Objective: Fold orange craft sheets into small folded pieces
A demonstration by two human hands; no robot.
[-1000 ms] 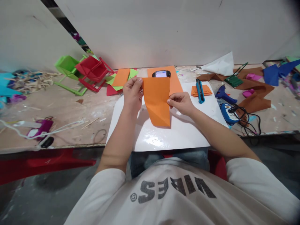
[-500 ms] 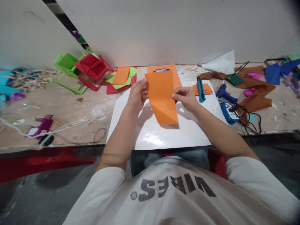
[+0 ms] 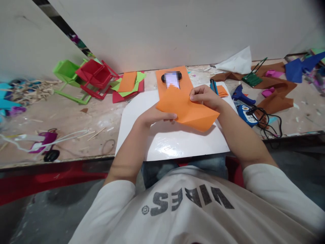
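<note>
An orange sheet of paper (image 3: 189, 110) is held tilted above the white board (image 3: 162, 149), with a crease across it. My left hand (image 3: 159, 115) grips its near left edge, thumb on top and the other fingers underneath. At the upper right edge, my right hand (image 3: 204, 95) pinches the sheet between thumb and fingers. Behind it lies a larger orange sheet (image 3: 160, 73) with a dark-ended object (image 3: 178, 75) on it, partly blurred out. A blue utility knife (image 3: 213, 86) and small orange pieces (image 3: 222, 91) rest beyond my right hand.
Green (image 3: 66, 73) and red (image 3: 94, 76) miniature chairs stand at the left, beside stacked coloured sheets (image 3: 127, 82). A purple device (image 3: 45, 141) with a white cable lies nearer. On the right are a blue glue gun (image 3: 242, 96), a blue device (image 3: 246, 116) with black cable, and brown sheets (image 3: 279, 98).
The orange sheet has turned, its lower end swinging right. My left hand has moved down to its near edge. More of the dark-ended object behind it shows.
</note>
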